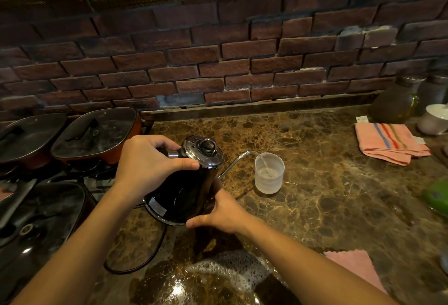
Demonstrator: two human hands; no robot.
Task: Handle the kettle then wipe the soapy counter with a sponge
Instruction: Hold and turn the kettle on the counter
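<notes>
A black gooseneck kettle (184, 190) with a chrome lid is tilted to the right above the brown marble counter (327, 183). My left hand (148, 161) grips its handle. My right hand (223, 210) holds the kettle's base from below. Water runs from the thin spout into a small translucent cup (269, 173) standing on the counter. Soapy foam (218, 275) lies on the counter near the front edge, between my forearms. No sponge is clearly in view.
Lidded pans (94, 134) sit at the left. A black cord (148, 256) loops under the kettle. A striped pink towel (390, 142), jars (395, 101) and a white bowl (434, 120) stand at the back right; a pink cloth (354, 266) and a green item (438, 195) lie at the right.
</notes>
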